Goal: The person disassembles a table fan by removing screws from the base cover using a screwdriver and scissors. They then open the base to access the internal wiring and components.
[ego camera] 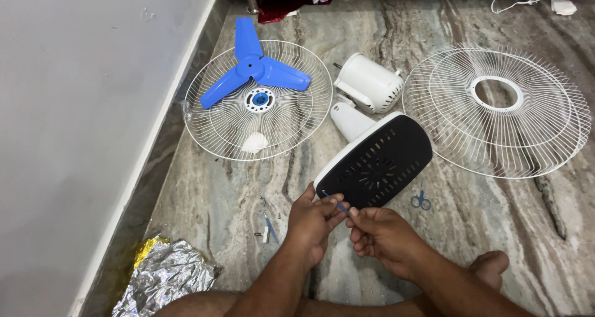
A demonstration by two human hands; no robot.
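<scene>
My left hand (311, 221) and my right hand (379, 233) meet low in the middle of the head view. Together they pinch a thin blue wire (334, 202) that runs between the fingertips of both hands. Just beyond them lies a white fan base (375, 162), tipped up so its black underside faces me. Its neck joins a white motor housing (369, 81) lying on the floor. A blue three-bladed fan blade (255, 69) rests on a white wire fan guard (291, 122) at the left.
A second white wire guard (545, 125) lies on the right. Small blue scissors (421, 200) sit right of the base. A small blue tool and screws (269, 230) lie left of my hands. Crumpled foil (164, 277) sits by the grey wall (74, 137). My bare foot (493, 267) rests at lower right.
</scene>
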